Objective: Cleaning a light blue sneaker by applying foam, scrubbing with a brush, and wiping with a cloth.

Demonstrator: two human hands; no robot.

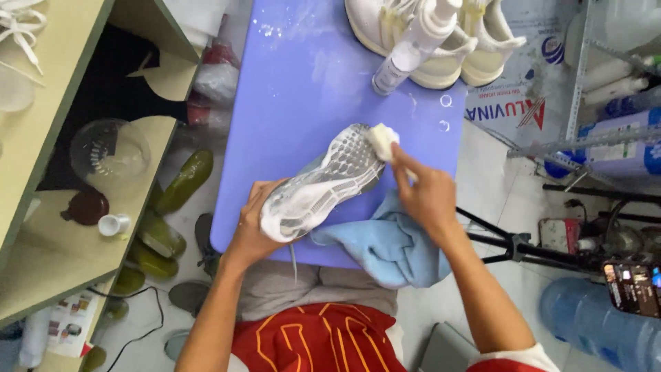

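Observation:
My left hand [249, 227] grips a white sneaker [323, 180] by its heel end, sole turned up, over a purple table [303, 89]. My right hand [425, 195] holds a small white sponge [383, 141] pressed against the toe end of the sole. A light blue cloth [385, 244] lies under the shoe at the table's near edge. At the far end of the table stand two more white sneakers [451, 48] and a white spray bottle [413, 45].
Green shelves [62, 207] at the left hold a glass jar, a dark lid and a small white cap. Green sandals [172, 207] lie on the floor beside them. At the right are a metal rack with bottles [620, 89], a black tripod [523, 248] and a blue water jug [606, 324].

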